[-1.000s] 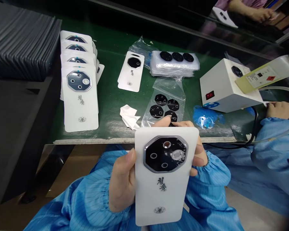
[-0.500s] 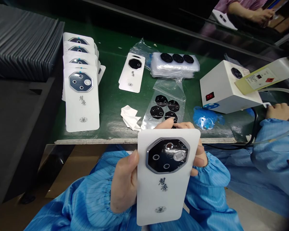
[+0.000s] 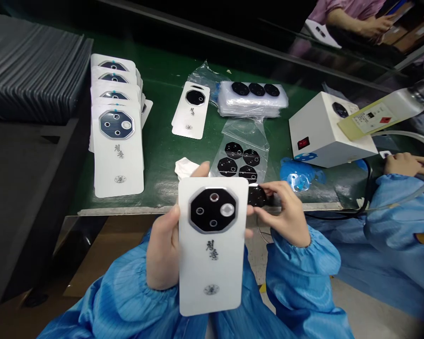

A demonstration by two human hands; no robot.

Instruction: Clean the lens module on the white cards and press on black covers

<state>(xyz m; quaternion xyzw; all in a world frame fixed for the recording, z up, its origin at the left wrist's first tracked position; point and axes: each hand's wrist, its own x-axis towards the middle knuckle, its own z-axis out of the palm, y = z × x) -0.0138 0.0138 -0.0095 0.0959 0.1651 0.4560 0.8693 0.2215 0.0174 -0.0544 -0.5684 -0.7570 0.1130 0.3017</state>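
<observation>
A white phone back panel point(image 3: 212, 263) with a black octagonal camera window and dark lettering stands upright before me. My left hand point(image 3: 163, 249) is closed around its left edge; fingertips show at the right edge and top. To its right, my right hand point(image 3: 286, 216) pinches a glossy black octagonal lens cover point(image 3: 256, 197) between thumb and fingers. The panel hides the lens cover's left side. Just beyond lies a clear plastic bag point(image 3: 242, 129) with several similar black covers in it. A crumpled white tissue point(image 3: 185, 167) is partly behind my left fingers.
Overlapping white panels point(image 3: 118, 165) stand left, beside a row of grey sheets point(image 3: 35, 70). More panels point(image 3: 191, 113) and wrapped film with black covers point(image 3: 250, 103) lie behind. Right are a white box point(image 3: 321, 132), a bottle point(image 3: 381, 115), blue film scraps point(image 3: 298, 174) and a co-worker's hand point(image 3: 403, 165).
The panel has moved left and slightly up with my left hand. My right hand has come out from behind it to the right, and the black lens cover in its fingers now shows.
</observation>
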